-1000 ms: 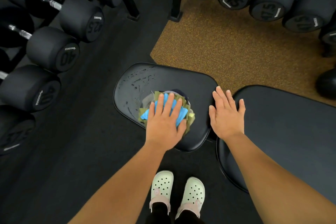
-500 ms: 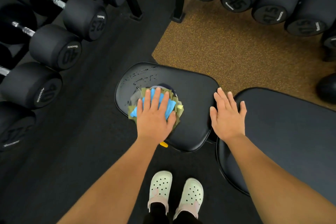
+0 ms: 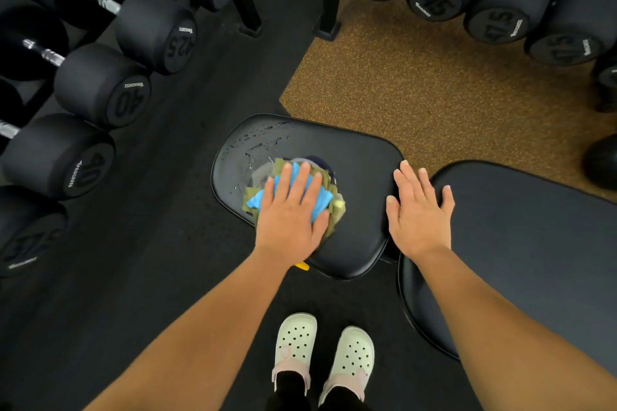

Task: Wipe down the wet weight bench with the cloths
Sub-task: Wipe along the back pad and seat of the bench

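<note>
The dumbbells racked on my left stand well away from the weight bench, with a wide strip of black floor between, so I have room to swing my elbow out that way.

The seat pad has water drops beaded over its far left corner, just beyond the cloths. The cloths lie bunched in a wad, blue over olive, on the left half of the pad near its left rim. My left hand lies flat on top, fingers straight and a little spread, pressing down rather than gripping. I judge that the flat palm spreads the push so the whole wad drags across the wet. The rim is close on the left and near side, so a long stroke that way would likely carry the wad off the edge. The open run is up toward the drops.

My right hand is also flat and relaxed, holding nothing. It rests over the gap where the seat pad meets the back pad, probably to brace me as I lean. The back pad runs off to the right, bare and dull, with brown speckled floor beyond it.
</note>
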Available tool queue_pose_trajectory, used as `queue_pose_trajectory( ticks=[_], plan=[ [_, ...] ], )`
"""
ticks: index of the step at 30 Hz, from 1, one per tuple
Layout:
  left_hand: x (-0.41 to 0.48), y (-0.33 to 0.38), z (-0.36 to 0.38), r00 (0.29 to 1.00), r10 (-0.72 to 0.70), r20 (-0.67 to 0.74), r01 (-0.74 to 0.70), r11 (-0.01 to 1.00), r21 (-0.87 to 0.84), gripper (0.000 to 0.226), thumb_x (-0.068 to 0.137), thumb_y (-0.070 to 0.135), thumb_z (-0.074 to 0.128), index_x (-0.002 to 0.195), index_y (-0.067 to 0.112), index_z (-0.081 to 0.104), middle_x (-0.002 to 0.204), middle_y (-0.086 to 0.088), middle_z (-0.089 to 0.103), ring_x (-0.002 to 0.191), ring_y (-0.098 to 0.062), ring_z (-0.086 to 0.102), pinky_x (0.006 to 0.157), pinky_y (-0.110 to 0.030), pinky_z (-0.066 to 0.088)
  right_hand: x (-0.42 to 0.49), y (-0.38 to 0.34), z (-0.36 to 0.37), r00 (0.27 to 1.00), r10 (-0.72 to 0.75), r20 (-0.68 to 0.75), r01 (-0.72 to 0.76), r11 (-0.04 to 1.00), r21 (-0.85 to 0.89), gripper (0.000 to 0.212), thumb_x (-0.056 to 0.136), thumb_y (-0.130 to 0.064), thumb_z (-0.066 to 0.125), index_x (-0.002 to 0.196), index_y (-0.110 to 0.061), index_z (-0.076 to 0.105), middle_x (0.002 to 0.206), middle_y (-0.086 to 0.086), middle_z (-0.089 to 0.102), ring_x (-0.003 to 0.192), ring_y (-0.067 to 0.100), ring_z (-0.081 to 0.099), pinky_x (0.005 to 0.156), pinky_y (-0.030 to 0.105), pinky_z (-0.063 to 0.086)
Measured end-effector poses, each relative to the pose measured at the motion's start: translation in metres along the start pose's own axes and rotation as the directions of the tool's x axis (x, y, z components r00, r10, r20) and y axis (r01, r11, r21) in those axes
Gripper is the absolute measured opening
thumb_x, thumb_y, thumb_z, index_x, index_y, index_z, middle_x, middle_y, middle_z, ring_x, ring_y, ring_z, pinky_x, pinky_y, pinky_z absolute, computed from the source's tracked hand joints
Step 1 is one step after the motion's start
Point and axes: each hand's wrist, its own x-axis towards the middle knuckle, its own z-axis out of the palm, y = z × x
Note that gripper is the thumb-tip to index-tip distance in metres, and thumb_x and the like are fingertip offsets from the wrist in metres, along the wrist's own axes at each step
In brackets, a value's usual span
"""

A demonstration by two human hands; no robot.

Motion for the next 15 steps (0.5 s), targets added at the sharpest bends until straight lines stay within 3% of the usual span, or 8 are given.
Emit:
queue_pose_trajectory(
  ticks=[4,6,9,12,15],
  plan=[
    [-0.001,-0.044,-0.003,0.938,0.345,0.045,-0.347,0.937,0.044,0.065,0.093,0.056,0.032,0.148,0.022,0.036,0.159,-0.003,0.026,0.147,-0.030,0.019,0.116,-0.052,0.021,0.000,0.000,0.001,1.000,0.001,0.004,-0.001,1.000,-0.002,0.055,0.101,-0.040,0.017,0.153,-0.024,0.019,0.162,-0.013,0.004,0.149,0.016,0.003,0.117,0.053,0.001],
    [0.020,-0.060,-0.005,0.918,0.391,0.060,-0.395,0.915,0.081,0.068,0.091,0.058,0.031,0.149,0.023,0.035,0.159,-0.003,0.024,0.147,-0.031,0.019,0.116,-0.053,0.020,0.000,0.000,0.001,1.000,0.001,-0.016,-0.001,1.000,0.000,0.054,0.101,-0.039,0.015,0.152,-0.023,0.021,0.162,-0.012,0.006,0.149,0.016,0.005,0.117,0.054,0.002],
    [0.050,-0.054,-0.010,0.983,0.178,0.038,-0.180,0.983,0.042,0.071,0.091,0.059,0.022,0.151,0.021,0.030,0.159,-0.004,0.024,0.147,-0.032,0.016,0.116,-0.055,0.020,0.000,-0.001,0.003,1.000,-0.001,-0.027,0.001,1.000,-0.007,0.057,0.099,-0.041,0.013,0.152,-0.022,0.023,0.162,-0.012,0.008,0.149,0.017,0.008,0.116,0.055,0.004],
    [0.051,-0.025,-0.007,0.999,-0.037,0.015,0.037,0.999,0.040,0.072,0.092,0.056,0.016,0.153,0.018,0.021,0.161,-0.006,0.016,0.149,-0.032,0.008,0.118,-0.052,0.013,0.000,-0.001,0.003,1.000,-0.004,-0.031,0.004,1.000,-0.020,0.064,0.095,-0.046,0.004,0.152,-0.023,0.022,0.162,-0.012,0.008,0.149,0.017,0.007,0.116,0.055,0.004],
    [0.031,-0.012,-0.004,1.000,-0.008,-0.010,0.008,1.000,0.020,0.070,0.095,0.054,0.024,0.151,0.013,0.027,0.159,-0.011,0.022,0.147,-0.034,0.014,0.117,-0.054,0.018,0.000,-0.001,0.003,0.999,-0.003,-0.035,0.002,1.000,-0.020,0.064,0.095,-0.046,0.005,0.152,-0.022,0.023,0.162,-0.011,0.009,0.149,0.018,0.008,0.116,0.055,0.005]
  ],
)
